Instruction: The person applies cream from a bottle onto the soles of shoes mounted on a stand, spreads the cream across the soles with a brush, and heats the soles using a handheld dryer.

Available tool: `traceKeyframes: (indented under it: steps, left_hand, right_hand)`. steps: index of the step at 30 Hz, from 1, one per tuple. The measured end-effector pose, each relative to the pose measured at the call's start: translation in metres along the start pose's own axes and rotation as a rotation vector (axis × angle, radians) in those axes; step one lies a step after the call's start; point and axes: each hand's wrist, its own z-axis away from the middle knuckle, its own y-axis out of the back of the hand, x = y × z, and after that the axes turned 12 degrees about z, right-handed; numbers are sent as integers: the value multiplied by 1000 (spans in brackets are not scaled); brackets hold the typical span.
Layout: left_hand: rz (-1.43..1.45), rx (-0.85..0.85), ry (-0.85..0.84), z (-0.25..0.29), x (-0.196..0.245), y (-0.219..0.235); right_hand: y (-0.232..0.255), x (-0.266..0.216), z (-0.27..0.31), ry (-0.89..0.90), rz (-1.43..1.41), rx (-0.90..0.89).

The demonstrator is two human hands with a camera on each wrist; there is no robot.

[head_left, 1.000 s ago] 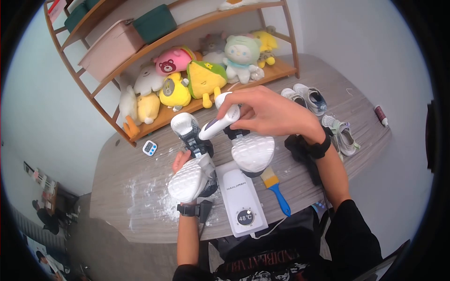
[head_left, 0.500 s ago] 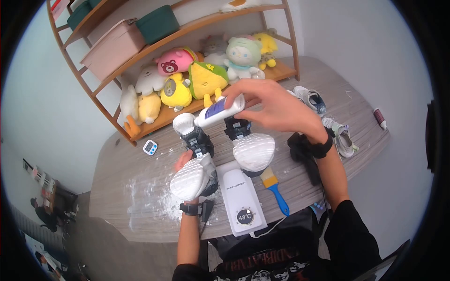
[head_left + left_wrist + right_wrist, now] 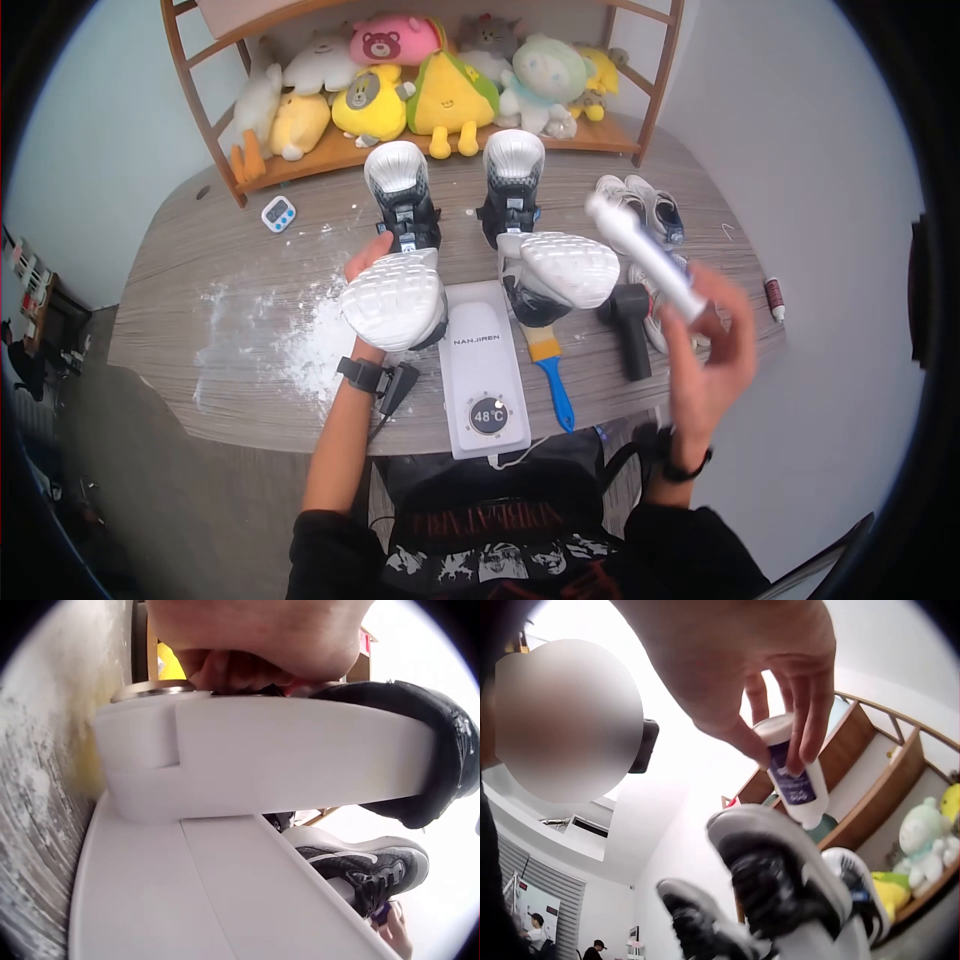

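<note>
My right hand [image 3: 710, 350] grips a white bottle [image 3: 650, 262] to the right of the shoes; its purple label shows in the right wrist view, the bottle [image 3: 799, 784] pinched in my fingers. Partly hidden behind the front left shoe [image 3: 395, 303], my left hand [image 3: 368, 258] curls its fingers at a white arm [image 3: 300, 750] of the dryer in the left wrist view. The white dryer [image 3: 482, 365] reads 48°C. Beyond its base are a front right shoe [image 3: 570, 268] and two back shoes [image 3: 398, 185], [image 3: 513, 175], white soles showing.
A blue-handled brush [image 3: 556, 385] and a black device [image 3: 630, 325] lie right of the dryer. White residue [image 3: 310, 345] marks the table at left, near a timer [image 3: 278, 214]. More shoes [image 3: 655, 210] and a small bottle [image 3: 774, 299] are at right. Plush toys [image 3: 450, 95] fill the shelf behind.
My right hand has carried the bottle from above the back shoes out to the right and nearer my body, now tilted with one end up. The head view has shifted. My left hand remains by the front left shoe.
</note>
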Motion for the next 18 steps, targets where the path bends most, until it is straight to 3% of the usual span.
traceKeyframes:
  steps: [4, 6, 7, 8, 10, 12, 15, 17, 18]
  left_hand:
    - [30, -6, -79, 6, -9, -3]
    - [-328, 78, -401, 10, -21, -12]
    - [-125, 7, -153, 0, -9, 1]
    - [-118, -6, -147, -4, -15, 11]
    - [-237, 34, -262, 1, -20, 8]
    - [-231, 25, -251, -2, -16, 14]
    - [-130, -89, -151, 3, -14, 13]
    - [-387, 13, -404, 15, -20, -6]
    - [-388, 9, -401, 17, -18, -9]
  right_hand:
    - [-14, 15, 73, -33, 96, 23]
    - [-27, 29, 94, 108, 168, -13]
    - [-27, 33, 99, 114, 201, -74]
    - [-27, 36, 104, 120, 234, -137]
    - [-31, 45, 111, 85, 270, -137]
    - [-33, 50, 113, -8, 252, -184]
    - [-31, 49, 117, -8, 272, -231]
    - [-29, 49, 118, -54, 279, -309]
    - [-29, 50, 118, -57, 280, -306]
